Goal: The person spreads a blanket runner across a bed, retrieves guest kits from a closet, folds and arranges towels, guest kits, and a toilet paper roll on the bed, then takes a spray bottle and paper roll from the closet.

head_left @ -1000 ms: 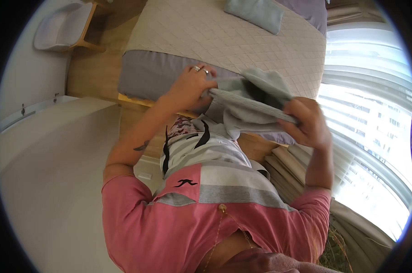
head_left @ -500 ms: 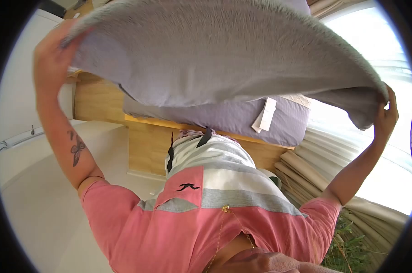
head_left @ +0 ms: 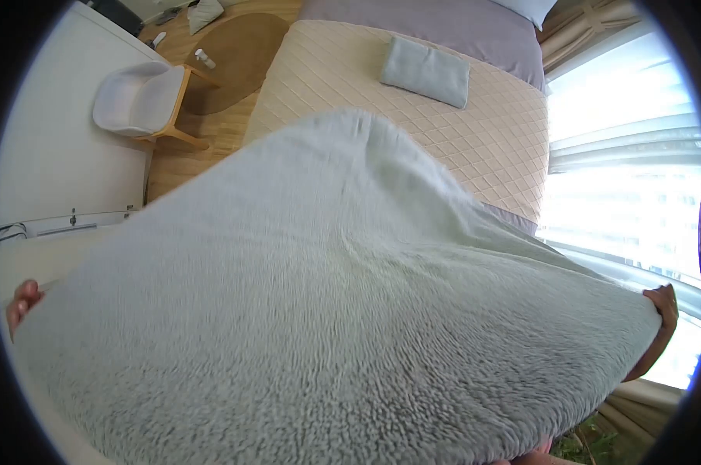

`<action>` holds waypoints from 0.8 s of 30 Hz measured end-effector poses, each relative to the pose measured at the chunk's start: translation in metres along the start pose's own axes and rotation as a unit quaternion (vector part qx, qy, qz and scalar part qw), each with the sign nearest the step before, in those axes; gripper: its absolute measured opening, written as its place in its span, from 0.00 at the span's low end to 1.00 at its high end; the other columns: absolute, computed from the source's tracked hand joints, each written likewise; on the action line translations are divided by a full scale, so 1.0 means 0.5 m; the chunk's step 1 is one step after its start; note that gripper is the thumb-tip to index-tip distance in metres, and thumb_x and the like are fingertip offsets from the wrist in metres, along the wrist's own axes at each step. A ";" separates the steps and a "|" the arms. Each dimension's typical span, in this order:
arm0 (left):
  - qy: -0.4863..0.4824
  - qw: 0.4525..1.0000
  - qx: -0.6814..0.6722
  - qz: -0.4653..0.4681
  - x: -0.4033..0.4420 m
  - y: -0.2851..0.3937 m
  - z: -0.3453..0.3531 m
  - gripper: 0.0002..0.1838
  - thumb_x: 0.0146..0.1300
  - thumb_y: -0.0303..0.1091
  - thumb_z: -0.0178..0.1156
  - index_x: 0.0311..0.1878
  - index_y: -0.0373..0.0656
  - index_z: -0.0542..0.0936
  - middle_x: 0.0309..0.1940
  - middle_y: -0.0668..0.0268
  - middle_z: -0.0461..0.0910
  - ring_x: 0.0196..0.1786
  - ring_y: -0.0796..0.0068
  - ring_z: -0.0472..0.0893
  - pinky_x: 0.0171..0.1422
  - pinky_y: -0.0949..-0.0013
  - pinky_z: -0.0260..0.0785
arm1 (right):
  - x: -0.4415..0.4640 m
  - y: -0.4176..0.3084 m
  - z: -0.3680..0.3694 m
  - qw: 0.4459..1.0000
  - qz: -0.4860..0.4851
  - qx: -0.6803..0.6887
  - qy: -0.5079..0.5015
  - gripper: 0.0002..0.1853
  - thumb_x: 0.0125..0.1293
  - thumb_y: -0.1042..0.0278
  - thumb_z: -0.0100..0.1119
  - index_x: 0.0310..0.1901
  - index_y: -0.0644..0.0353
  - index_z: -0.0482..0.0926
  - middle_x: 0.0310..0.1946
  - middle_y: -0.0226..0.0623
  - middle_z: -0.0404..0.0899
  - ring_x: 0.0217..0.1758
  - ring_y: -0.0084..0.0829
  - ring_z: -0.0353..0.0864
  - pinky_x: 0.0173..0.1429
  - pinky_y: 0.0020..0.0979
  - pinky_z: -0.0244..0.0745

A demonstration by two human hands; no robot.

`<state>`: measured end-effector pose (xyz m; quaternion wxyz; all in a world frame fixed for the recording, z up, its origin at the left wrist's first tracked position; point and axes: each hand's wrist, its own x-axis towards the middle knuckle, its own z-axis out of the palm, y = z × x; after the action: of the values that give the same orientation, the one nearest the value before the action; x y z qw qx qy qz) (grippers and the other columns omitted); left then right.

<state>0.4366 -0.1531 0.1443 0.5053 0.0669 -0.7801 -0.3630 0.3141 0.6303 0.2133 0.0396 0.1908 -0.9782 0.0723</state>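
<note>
A fluffy light-grey blanket [head_left: 319, 302] is stretched wide between my two hands and fills the lower part of the head view. At the far left, the fingers of my left hand [head_left: 25, 304] are closed on its edge. My right hand [head_left: 663, 314] grips the opposite edge at the far right, by the window. The far part of the blanket rises to a peak before the bed, whose beige quilted bedspread [head_left: 319, 81] shows beyond it. My body is almost wholly hidden behind the blanket.
On the bedspread lies a folded grey cloth [head_left: 425, 71], with a white pillow [head_left: 525, 9] farther back. A white chair [head_left: 137, 97] and a round brown rug [head_left: 242, 58] are on the left. Curtains [head_left: 590, 31] frame the bright window [head_left: 629, 178] at right.
The blanket has swung from raised in front of me, underside showing, to spread low and close, fluffy side up. Both hands have come down. More of the bed and room shows.
</note>
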 end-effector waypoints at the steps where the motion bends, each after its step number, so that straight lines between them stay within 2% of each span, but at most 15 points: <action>1: 0.014 1.000 0.016 -0.002 0.008 -0.015 -0.005 0.16 0.60 0.36 0.50 0.44 0.31 0.75 0.40 0.57 0.77 0.43 0.68 0.76 0.49 0.67 0.68 | 0.011 0.016 0.009 0.999 0.004 0.010 0.042 0.09 0.53 0.66 0.50 0.30 0.63 0.75 0.25 0.32 0.69 0.30 0.26 0.69 0.35 0.25 0.61; 5: 0.002 0.983 0.164 0.088 0.072 -0.122 0.047 0.15 0.60 0.33 0.48 0.44 0.32 0.75 0.41 0.57 0.77 0.43 0.67 0.76 0.49 0.66 0.68 | 0.068 0.106 0.070 0.977 0.019 0.046 0.208 0.15 0.59 0.69 0.40 0.41 0.69 0.75 0.38 0.39 0.73 0.42 0.30 0.72 0.49 0.29 0.65; 6: -0.001 0.985 0.160 0.063 0.080 -0.141 0.110 0.14 0.60 0.32 0.48 0.44 0.32 0.75 0.41 0.57 0.77 0.43 0.67 0.76 0.49 0.65 0.68 | 0.116 0.149 0.126 0.946 0.070 0.245 0.201 0.18 0.60 0.68 0.41 0.46 0.70 0.73 0.41 0.41 0.74 0.49 0.33 0.71 0.56 0.31 0.62; 7: 0.021 0.996 0.083 -0.038 0.079 -0.125 0.220 0.16 0.60 0.34 0.51 0.46 0.31 0.73 0.42 0.57 0.76 0.43 0.69 0.75 0.49 0.68 0.67 | 0.175 0.191 0.184 0.954 0.058 0.238 0.173 0.18 0.60 0.68 0.43 0.47 0.71 0.72 0.44 0.41 0.73 0.49 0.33 0.71 0.57 0.33 0.63; 8: 0.058 0.989 0.001 -0.134 0.077 -0.108 0.331 0.18 0.61 0.35 0.55 0.48 0.29 0.72 0.43 0.57 0.76 0.44 0.70 0.74 0.49 0.71 0.67 | 0.227 0.217 0.255 0.921 0.126 0.314 0.191 0.16 0.61 0.69 0.46 0.47 0.71 0.72 0.47 0.42 0.72 0.50 0.33 0.71 0.57 0.33 0.65; 9: 0.046 0.983 -0.082 -0.159 0.079 -0.117 0.397 0.21 0.58 0.36 0.59 0.49 0.29 0.71 0.43 0.57 0.75 0.45 0.70 0.73 0.50 0.70 0.66 | 0.284 0.149 0.299 0.915 0.142 0.274 0.259 0.16 0.62 0.69 0.49 0.48 0.72 0.71 0.49 0.44 0.70 0.50 0.33 0.71 0.55 0.32 0.67; 11: 0.024 0.965 -0.165 -0.201 0.111 -0.152 0.470 0.21 0.59 0.35 0.58 0.51 0.31 0.70 0.46 0.57 0.73 0.49 0.69 0.71 0.54 0.68 0.64 | 0.383 0.122 0.334 0.857 0.145 0.386 0.308 0.20 0.64 0.66 0.50 0.53 0.70 0.67 0.49 0.46 0.69 0.56 0.35 0.66 0.60 0.31 0.61; 12: 0.032 0.959 -0.172 -0.224 0.121 -0.140 0.483 0.21 0.59 0.35 0.57 0.51 0.31 0.70 0.48 0.56 0.72 0.51 0.68 0.70 0.56 0.67 0.63 | 0.410 0.096 0.331 0.699 0.148 0.614 0.336 0.20 0.64 0.66 0.50 0.54 0.69 0.65 0.51 0.46 0.67 0.58 0.36 0.64 0.63 0.32 0.58; 14: 0.052 0.946 -0.242 -0.209 0.147 -0.098 0.482 0.20 0.60 0.35 0.56 0.51 0.32 0.69 0.49 0.56 0.71 0.52 0.65 0.70 0.58 0.64 0.61 | 0.434 0.050 0.302 0.649 0.133 0.635 0.396 0.19 0.65 0.65 0.47 0.55 0.66 0.63 0.54 0.46 0.64 0.59 0.38 0.61 0.65 0.34 0.52; 15: 0.071 0.927 -0.314 -0.191 0.153 -0.083 0.479 0.19 0.60 0.36 0.55 0.51 0.33 0.69 0.50 0.55 0.71 0.53 0.63 0.69 0.60 0.60 0.58 | 0.430 0.010 0.279 0.655 0.129 0.634 0.389 0.19 0.69 0.62 0.38 0.56 0.64 0.63 0.56 0.45 0.62 0.60 0.38 0.60 0.65 0.41 0.54; 18: 0.075 0.895 -0.396 -0.190 0.124 -0.031 0.419 0.19 0.61 0.36 0.52 0.52 0.35 0.68 0.52 0.55 0.69 0.57 0.58 0.67 0.63 0.53 0.54 | 0.388 -0.007 0.266 0.614 0.099 0.670 0.405 0.23 0.67 0.54 0.37 0.57 0.61 0.62 0.57 0.44 0.62 0.61 0.45 0.59 0.64 0.47 0.54; 20: 0.062 0.885 -0.416 -0.201 0.086 -0.090 0.325 0.15 0.60 0.37 0.51 0.48 0.40 0.69 0.45 0.59 0.72 0.51 0.61 0.69 0.55 0.52 0.58 | 0.331 -0.013 0.287 0.580 0.128 0.674 0.440 0.22 0.66 0.52 0.39 0.54 0.60 0.65 0.55 0.46 0.63 0.58 0.43 0.62 0.60 0.46 0.58; 22: -0.235 0.802 -0.529 -0.144 0.017 -0.194 0.207 0.08 0.61 0.37 0.50 0.39 0.44 0.68 0.31 0.65 0.72 0.35 0.71 0.70 0.40 0.65 0.62 | 0.238 0.127 0.363 0.582 -0.062 0.765 0.268 0.16 0.66 0.54 0.41 0.46 0.56 0.69 0.38 0.38 0.74 0.39 0.32 0.72 0.39 0.33 0.66; 23: -0.214 0.817 -0.504 -0.177 -0.058 -0.131 0.227 0.09 0.59 0.40 0.53 0.33 0.47 0.66 0.18 0.71 0.64 0.21 0.79 0.62 0.28 0.75 0.54 | 0.217 0.086 0.388 0.567 -0.101 0.790 0.210 0.14 0.65 0.55 0.42 0.42 0.54 0.70 0.29 0.34 0.73 0.30 0.28 0.69 0.31 0.29 0.61; 24: -0.186 0.851 -0.440 -0.218 -0.094 -0.085 0.230 0.11 0.59 0.42 0.54 0.32 0.46 0.66 0.14 0.71 0.64 0.16 0.80 0.61 0.23 0.78 0.53 | 0.201 0.068 0.384 0.544 -0.142 0.812 0.155 0.12 0.65 0.56 0.43 0.38 0.53 0.71 0.20 0.30 0.72 0.20 0.25 0.67 0.22 0.25 0.55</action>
<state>0.3519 -0.1046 0.0567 0.2349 -0.0634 -0.5834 -0.7749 0.1986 0.5943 0.0300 0.0288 0.2636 -0.4404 0.8577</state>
